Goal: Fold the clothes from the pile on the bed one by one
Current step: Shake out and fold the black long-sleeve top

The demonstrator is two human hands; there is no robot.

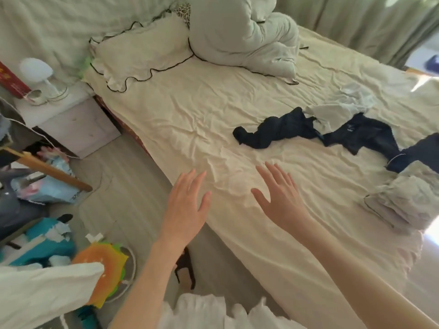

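A pile of loose clothes lies on the cream bed sheet (190, 119) at the right: a dark navy garment (273, 131) stretched out, a pale grey-white garment (337, 108) behind it, and more dark navy clothing (370, 136) further right. A folded beige-grey stack (403, 200) sits near the bed's right front edge. My left hand (185, 205) hovers flat with fingers spread over the near edge of the bed. My right hand (282, 195) is held the same way beside it, above bare wrinkled sheet. Both hands hold nothing and are well short of the clothes.
A frilled pillow (142, 55) and a bunched pale quilt (242, 32) lie at the head of the bed. A nightstand (71, 119) with a small white fan (38, 72) stands left. Bags, a wooden bar and coloured clutter (47, 186) fill the floor at left.
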